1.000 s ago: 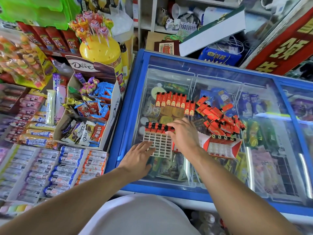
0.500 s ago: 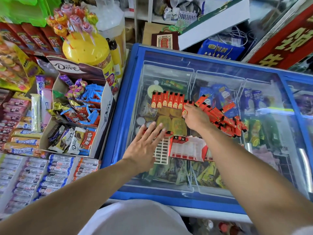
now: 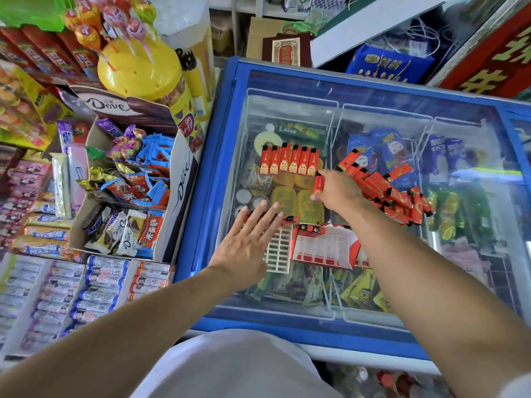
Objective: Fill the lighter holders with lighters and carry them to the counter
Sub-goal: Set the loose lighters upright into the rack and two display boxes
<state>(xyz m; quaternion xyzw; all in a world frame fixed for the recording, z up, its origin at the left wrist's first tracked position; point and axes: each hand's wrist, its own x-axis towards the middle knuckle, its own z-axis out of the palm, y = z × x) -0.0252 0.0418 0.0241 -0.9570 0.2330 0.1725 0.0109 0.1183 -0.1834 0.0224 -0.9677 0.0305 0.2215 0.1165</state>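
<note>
the right hand (image 3: 334, 191) pinches one red lighter (image 3: 318, 183) between thumb and fingers, just near of the neat row of lighters (image 3: 290, 160) laid side by side on the freezer lid (image 3: 373, 99), and just left of the loose heap of lighters (image 3: 393, 193) spread toward the right. the left hand (image 3: 247, 242) lies flat with fingers straight and spread, pressing on the white grid holder (image 3: 278, 249), whose far row already carries a few lighters, partly hidden under the fingertips. to the right of the grid, touching it, sits a red and white lighter box (image 3: 324, 248) with two lighters at its far edge. the step in hand reads as bringing this single lighter to an open cell of the grid. to do it well, keep the left palm weighing the holder so it cannot skate on the smooth glass, but slide the fingers leftward off the far row so the next free slot shows. turn the lighter so its black cap ends up on the same side as the caps already seated, line its base square with the cell, and push straight down rather than at a slant, since a tilted entry may jam on the thin ribs or tip a neighbour. taking from the near edge of the row or the heap, one at a time, should keep the rest from scattering toward the blue frame (image 3: 201, 225). most cells look unfilled, so the task seems early.
</note>
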